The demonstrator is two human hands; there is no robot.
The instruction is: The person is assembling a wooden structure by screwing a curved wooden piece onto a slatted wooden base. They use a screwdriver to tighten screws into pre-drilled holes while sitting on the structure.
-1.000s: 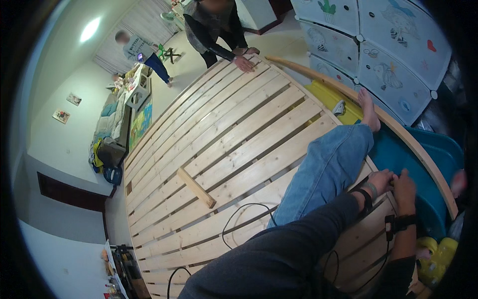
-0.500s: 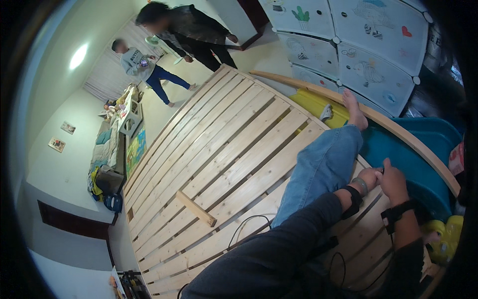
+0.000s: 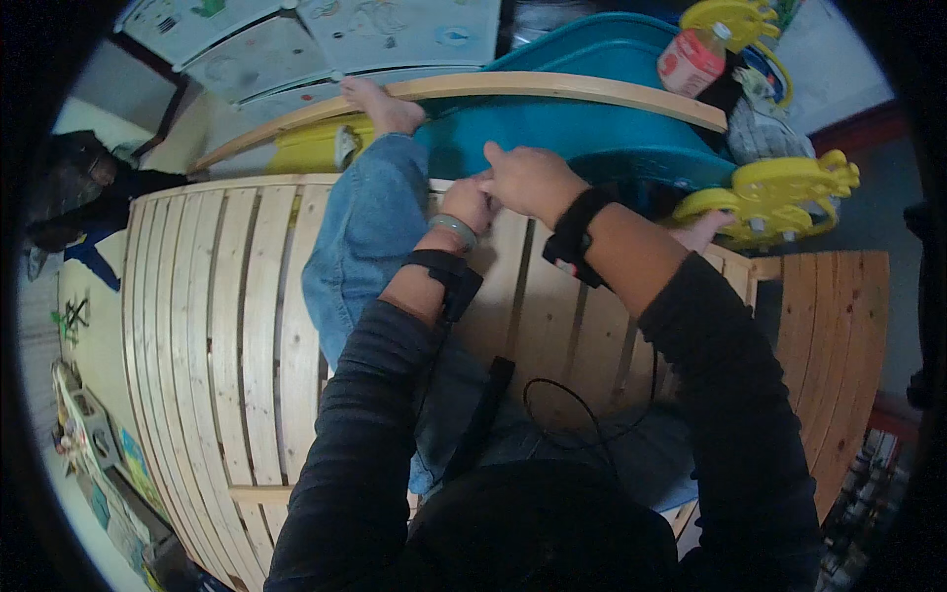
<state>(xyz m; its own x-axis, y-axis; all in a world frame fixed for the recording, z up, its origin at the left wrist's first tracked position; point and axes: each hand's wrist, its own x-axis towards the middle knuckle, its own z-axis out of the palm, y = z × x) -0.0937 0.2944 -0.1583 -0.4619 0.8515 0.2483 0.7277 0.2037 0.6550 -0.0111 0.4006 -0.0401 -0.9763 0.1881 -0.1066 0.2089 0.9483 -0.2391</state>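
My left hand [image 3: 469, 205], a pale bangle on its wrist, is closed at the edge of the wooden slatted platform [image 3: 227, 286]. My right hand [image 3: 533, 183] meets it from the right, fingers curled and thumb raised. What the fingers pinch between them is hidden. Black straps [image 3: 577, 237] circle both wrists. Just beyond the hands lies a teal plastic piece [image 3: 464, 138], with a long wooden rail [image 3: 552, 86] across it. Beside my left forearm is my bent leg in blue jeans [image 3: 360, 227].
A bottle with a pink label [image 3: 691, 61] and yellow plastic pieces [image 3: 769, 202] are at the far right. White drawer cabinets [image 3: 266, 59] stand behind. A short wooden bar [image 3: 261, 493] lies on the slats. A black cable [image 3: 592, 424] loops by my lap. Another person [image 3: 79, 197] is at left.
My view has swung to the right, so the hands now appear near the middle and the people at the left edge. Both hands stay together at the platform edge.
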